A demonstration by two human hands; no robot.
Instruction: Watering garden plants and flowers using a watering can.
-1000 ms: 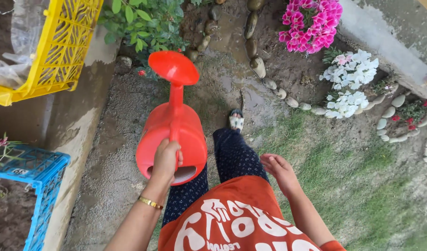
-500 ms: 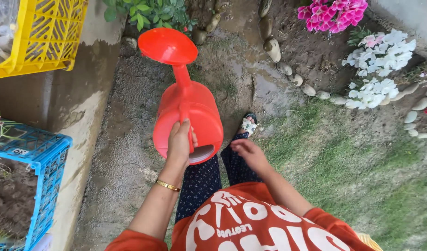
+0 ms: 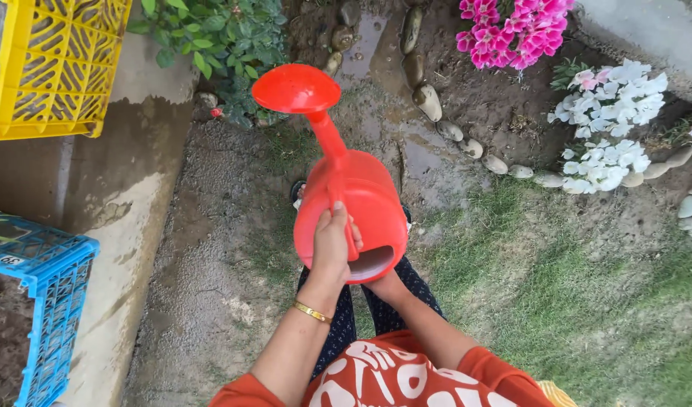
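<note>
Left hand (image 3: 332,245) clenched round the handle of the red watering can (image 3: 353,203), right hand (image 3: 384,286) cupped under the can's rear base, fingers hidden; can's long axis runs from the grip forward-left, rose (image 3: 295,88) nearing the green plant (image 3: 210,34)

Red plastic watering can (image 3: 353,207): rounded body, long neck ending in a wide round rose (image 3: 295,88). Held off the ground, neck rising up and away, rose tilted toward the upper left. Fill opening faces the wearer.
</note>
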